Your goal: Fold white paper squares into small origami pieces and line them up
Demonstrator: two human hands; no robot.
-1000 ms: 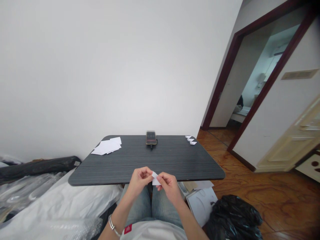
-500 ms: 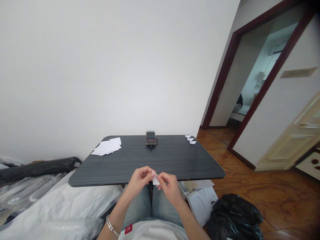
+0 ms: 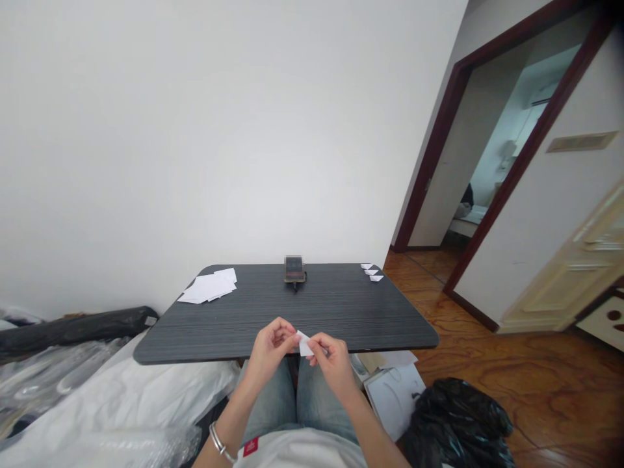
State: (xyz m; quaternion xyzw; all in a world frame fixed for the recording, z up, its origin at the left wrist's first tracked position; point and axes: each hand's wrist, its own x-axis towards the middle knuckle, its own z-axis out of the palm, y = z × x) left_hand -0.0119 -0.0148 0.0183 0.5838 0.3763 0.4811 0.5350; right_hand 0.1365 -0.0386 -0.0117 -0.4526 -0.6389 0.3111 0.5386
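Note:
A small folded piece of white paper (image 3: 305, 346) is held between both hands over the near edge of the dark table (image 3: 263, 312). My left hand (image 3: 273, 344) pinches its left side between thumb and fingers. On its right side, my right hand (image 3: 330, 359) grips it with thumb and forefinger. At the table's left lies a loose stack of white paper sheets (image 3: 209, 287). Three small folded white paper pieces (image 3: 371, 272) sit in a row at the far right corner.
A phone-like device on a stand (image 3: 294, 269) with a cable is at the table's back, near the white wall. To the right on the wooden floor are a black plastic bag (image 3: 455, 422) and a white paper bag (image 3: 394, 398). Plastic-wrapped bundles (image 3: 121, 396) lie left.
Both hands have risen slightly with the folded paper, and its tilt has changed a little. The sheets and folded pieces on the table stay where they were.

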